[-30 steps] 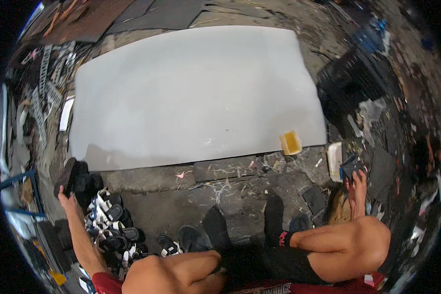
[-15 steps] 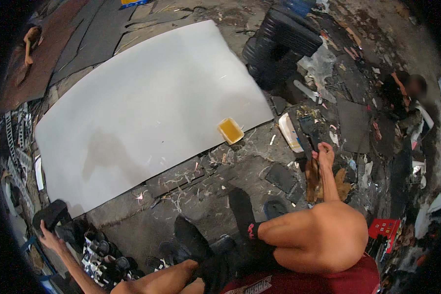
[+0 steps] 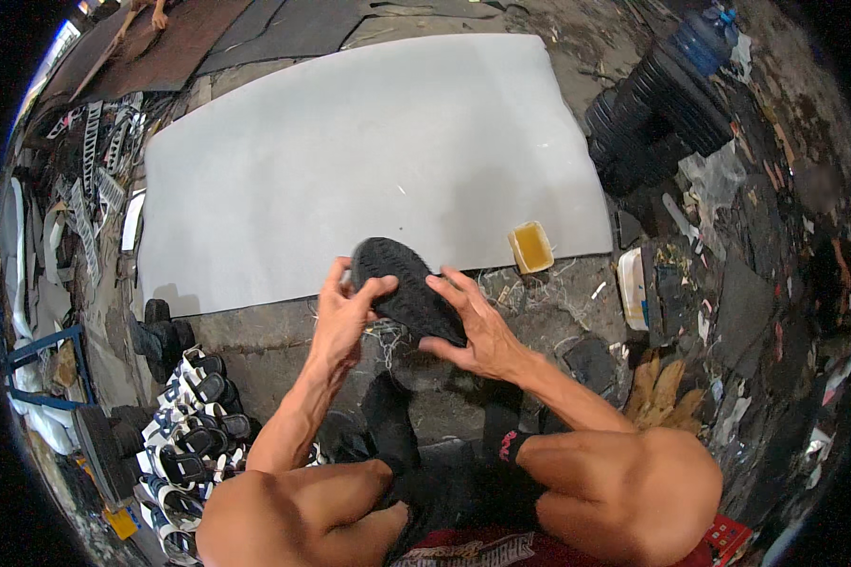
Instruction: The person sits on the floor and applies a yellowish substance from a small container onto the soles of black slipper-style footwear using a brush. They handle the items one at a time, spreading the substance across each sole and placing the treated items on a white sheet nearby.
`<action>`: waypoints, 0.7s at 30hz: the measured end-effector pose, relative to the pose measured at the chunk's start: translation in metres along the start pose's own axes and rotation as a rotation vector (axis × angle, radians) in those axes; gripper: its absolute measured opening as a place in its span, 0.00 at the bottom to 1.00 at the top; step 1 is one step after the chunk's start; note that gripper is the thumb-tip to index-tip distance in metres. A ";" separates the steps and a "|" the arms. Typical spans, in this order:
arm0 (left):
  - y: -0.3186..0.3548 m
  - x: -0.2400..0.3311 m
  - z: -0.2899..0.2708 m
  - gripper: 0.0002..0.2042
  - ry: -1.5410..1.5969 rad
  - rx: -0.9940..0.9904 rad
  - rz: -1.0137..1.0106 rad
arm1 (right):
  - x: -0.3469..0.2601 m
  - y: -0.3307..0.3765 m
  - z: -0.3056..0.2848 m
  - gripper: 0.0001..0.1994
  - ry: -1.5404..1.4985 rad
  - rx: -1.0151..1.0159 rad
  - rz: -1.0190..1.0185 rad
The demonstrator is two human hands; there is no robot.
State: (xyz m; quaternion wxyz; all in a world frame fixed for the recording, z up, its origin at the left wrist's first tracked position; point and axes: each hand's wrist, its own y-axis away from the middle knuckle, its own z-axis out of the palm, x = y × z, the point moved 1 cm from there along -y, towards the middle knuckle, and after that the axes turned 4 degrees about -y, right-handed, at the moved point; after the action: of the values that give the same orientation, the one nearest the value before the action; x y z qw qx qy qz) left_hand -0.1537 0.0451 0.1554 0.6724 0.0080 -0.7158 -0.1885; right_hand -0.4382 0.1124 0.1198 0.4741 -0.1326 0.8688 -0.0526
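A black shoe sole (image 3: 402, 283) is held up in front of me, near the edge of the large white sheet (image 3: 331, 180). My left hand (image 3: 345, 307) grips its left edge, thumb on the upper face. On its right side my right hand (image 3: 473, 326) holds it between thumb and fingers. Beyond my right hand, a small tub of amber liquid (image 3: 533, 248) rests at the sheet's near edge. Several more black soles (image 3: 161, 326) are piled to the left of my left arm.
Black-and-white sandals (image 3: 199, 425) are heaped at lower left beside a blue frame (image 3: 43, 369). A white tray (image 3: 633, 288) and brown gloves (image 3: 662, 392) lie at right among scraps. Black ribbed stacks (image 3: 662, 113) stand far right. Another person's hand (image 3: 159, 19) shows at top left.
My left hand has come from the pile at lower left to the middle with a black sole. My right hand has left the dark-handled item by the white tray and now holds the sole too.
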 end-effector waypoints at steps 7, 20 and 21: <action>-0.011 -0.022 0.070 0.40 0.272 -0.124 -0.144 | 0.002 0.005 0.026 0.39 -0.557 0.036 0.374; -0.012 -0.050 0.081 0.43 0.447 -0.127 -0.251 | 0.026 0.028 0.041 0.37 -0.996 0.101 0.587; -0.011 -0.050 0.077 0.44 0.448 -0.118 -0.256 | 0.019 0.024 0.037 0.37 -1.018 0.100 0.603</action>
State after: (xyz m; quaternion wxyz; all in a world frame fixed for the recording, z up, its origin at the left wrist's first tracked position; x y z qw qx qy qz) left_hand -0.2259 0.0683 0.1022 0.7840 0.1009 -0.5300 -0.3070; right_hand -0.4213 0.1309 0.0788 0.8309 0.1340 0.5280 0.1136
